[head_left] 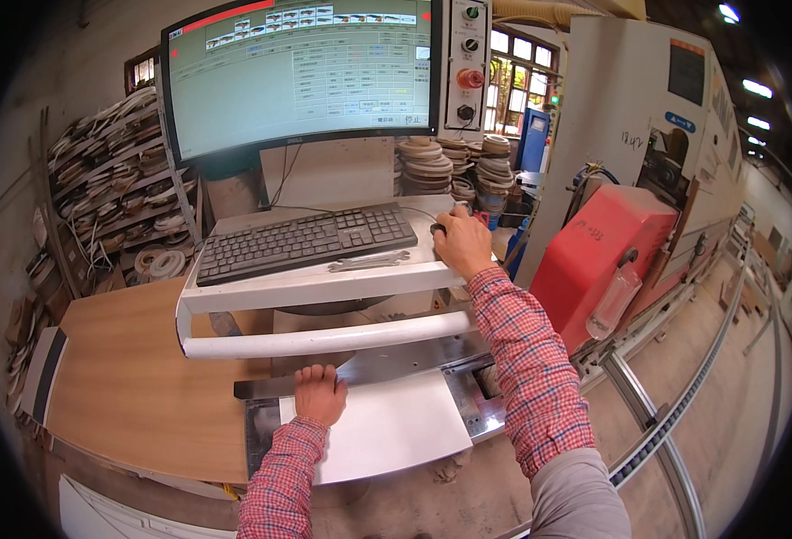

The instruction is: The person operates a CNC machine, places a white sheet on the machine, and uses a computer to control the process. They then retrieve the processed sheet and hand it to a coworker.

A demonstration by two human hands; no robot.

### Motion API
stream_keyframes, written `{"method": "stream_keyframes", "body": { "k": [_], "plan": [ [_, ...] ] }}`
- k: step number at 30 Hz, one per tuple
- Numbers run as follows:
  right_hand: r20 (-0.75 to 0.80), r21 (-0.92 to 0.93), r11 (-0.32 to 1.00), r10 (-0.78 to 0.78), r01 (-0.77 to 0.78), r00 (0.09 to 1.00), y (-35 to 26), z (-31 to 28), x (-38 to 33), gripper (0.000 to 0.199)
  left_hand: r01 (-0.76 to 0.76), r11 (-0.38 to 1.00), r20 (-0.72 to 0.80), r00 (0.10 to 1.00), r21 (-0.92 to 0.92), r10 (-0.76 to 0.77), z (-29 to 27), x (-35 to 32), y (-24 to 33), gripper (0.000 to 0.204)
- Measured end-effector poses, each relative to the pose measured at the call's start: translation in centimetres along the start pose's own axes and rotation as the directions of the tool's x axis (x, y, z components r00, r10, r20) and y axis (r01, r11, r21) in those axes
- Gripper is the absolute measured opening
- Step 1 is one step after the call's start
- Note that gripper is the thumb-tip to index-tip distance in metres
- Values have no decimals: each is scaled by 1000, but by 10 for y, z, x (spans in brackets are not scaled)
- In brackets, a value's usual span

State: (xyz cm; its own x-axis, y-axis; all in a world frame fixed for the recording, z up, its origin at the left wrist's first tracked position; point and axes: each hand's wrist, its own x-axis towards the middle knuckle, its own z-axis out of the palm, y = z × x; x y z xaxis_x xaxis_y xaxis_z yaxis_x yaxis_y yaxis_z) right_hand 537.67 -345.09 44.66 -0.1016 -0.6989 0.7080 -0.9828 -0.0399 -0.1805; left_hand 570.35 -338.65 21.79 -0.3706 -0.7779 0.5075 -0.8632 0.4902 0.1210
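My right hand (pixel 464 239) is closed over a dark computer mouse (pixel 436 228) at the right end of the white shelf. Most of the mouse is hidden under the fingers. My left hand (pixel 321 395) lies at the far left edge of a white panel (pixel 392 426), its fingertips touching a dark metal bar (pixel 268 387). Those fingers look slightly apart, with nothing visible in them. A black keyboard (pixel 306 241) sits on the shelf left of my right hand. In front of the keyboard lies a metal wrench (pixel 369 261).
A monitor (pixel 302 85) stands above the keyboard beside a control box (pixel 467 67) with knobs and a red button. A white tubular rail (pixel 333 340) crosses above the panel. Left is a wood-coloured board (pixel 158 377); right, a red machine cover (pixel 598 256). Shelves (pixel 118 180) hold stacked strips.
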Motion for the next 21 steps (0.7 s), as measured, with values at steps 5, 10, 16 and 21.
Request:
{"method": "stream_keyframes", "body": {
  "k": [5, 10, 16, 21],
  "plan": [
    [-3, -12, 1000, 4, -4, 1000, -2, 0, 0, 21, 46, 998, 73, 996, -30, -43, -6, 1, 3, 28],
    [-5, 8, 1000, 15, -15, 1000, -4, 1, 0, 20, 5, 1000, -6, 1000, -6, -5, -1, -1, -1, 26],
    [-14, -6, 1000, 7, -8, 1000, 1, 3, -1, 21, -15, 999, -39, 999, -45, 13, 0, 0, 1, 24],
    [-37, -67, 997, 32, -35, 999, 16, 18, 1, 21, -8, 994, -37, 999, -113, 4, 21, 4, 1, 22]
  ]
}}
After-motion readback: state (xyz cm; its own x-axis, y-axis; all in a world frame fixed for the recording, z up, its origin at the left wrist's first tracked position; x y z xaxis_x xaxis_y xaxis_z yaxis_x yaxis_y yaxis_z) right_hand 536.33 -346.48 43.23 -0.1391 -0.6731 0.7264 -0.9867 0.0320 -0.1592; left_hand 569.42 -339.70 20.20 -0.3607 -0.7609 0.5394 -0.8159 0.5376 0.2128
